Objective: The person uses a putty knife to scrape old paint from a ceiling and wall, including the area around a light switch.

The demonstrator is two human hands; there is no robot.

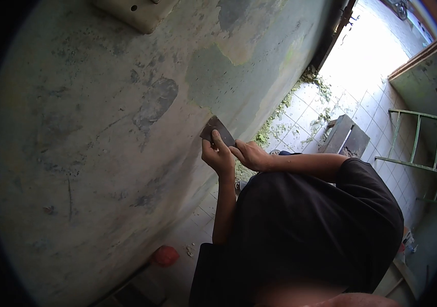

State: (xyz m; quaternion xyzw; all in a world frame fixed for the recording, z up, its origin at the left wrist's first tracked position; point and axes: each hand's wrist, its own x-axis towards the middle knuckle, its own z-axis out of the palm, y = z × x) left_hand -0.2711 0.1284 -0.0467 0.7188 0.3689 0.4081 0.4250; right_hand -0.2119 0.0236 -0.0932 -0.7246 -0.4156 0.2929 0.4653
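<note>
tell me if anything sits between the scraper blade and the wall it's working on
Nothing visible does. Both hands hold the scraper, and its blade edge lies right against the painted wall, with no object between them.

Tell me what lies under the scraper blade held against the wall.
The scraper, gripped by both the left hand and right hand, lies flat on the wall, beside remaining green paint. The patch directly under the blade is covered.
</note>
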